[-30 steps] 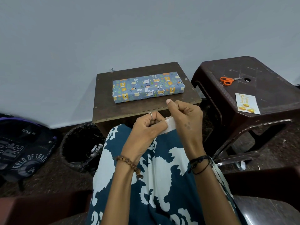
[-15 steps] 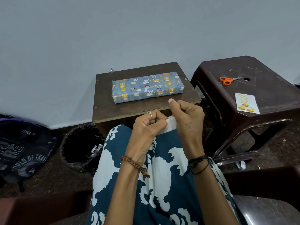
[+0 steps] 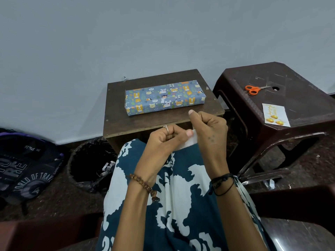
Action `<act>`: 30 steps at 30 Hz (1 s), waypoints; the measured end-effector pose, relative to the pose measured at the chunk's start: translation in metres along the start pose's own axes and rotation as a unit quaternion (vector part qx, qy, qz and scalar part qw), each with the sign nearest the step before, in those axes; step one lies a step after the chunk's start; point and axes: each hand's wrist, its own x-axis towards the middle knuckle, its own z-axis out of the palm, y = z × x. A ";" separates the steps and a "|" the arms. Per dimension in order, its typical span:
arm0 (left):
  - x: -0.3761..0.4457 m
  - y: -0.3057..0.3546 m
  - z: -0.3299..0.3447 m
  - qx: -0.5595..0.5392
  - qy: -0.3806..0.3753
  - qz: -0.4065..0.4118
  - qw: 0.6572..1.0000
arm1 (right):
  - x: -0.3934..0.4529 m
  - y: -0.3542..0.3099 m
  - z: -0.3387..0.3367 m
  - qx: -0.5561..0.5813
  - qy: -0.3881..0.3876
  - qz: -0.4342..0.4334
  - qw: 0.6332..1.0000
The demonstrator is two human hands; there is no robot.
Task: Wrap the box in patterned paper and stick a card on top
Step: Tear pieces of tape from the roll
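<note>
Your left hand [image 3: 163, 142] and right hand [image 3: 208, 129] are curled together above your lap, both pinching a white strip of tape [image 3: 189, 141]. Just beyond them, the box [image 3: 164, 97], wrapped in glossy animal-print paper, lies flat on a small wooden table [image 3: 126, 124] against the grey wall. The card [image 3: 275, 115] and orange scissors [image 3: 252, 89] rest on the brown plastic stool [image 3: 299, 98] at right.
</note>
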 end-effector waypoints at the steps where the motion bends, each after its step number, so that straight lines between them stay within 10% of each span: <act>1: 0.001 0.000 0.001 -0.002 0.004 0.002 1.000 | 0.000 0.000 0.000 0.002 -0.001 0.001 1.000; 14: -0.003 0.001 -0.013 0.016 -0.063 0.007 0.998 | 0.004 0.000 -0.002 0.166 -0.001 0.129 0.978; 30: 0.002 -0.005 0.004 0.121 -0.032 0.031 0.992 | 0.003 0.000 -0.002 0.038 0.016 0.050 0.998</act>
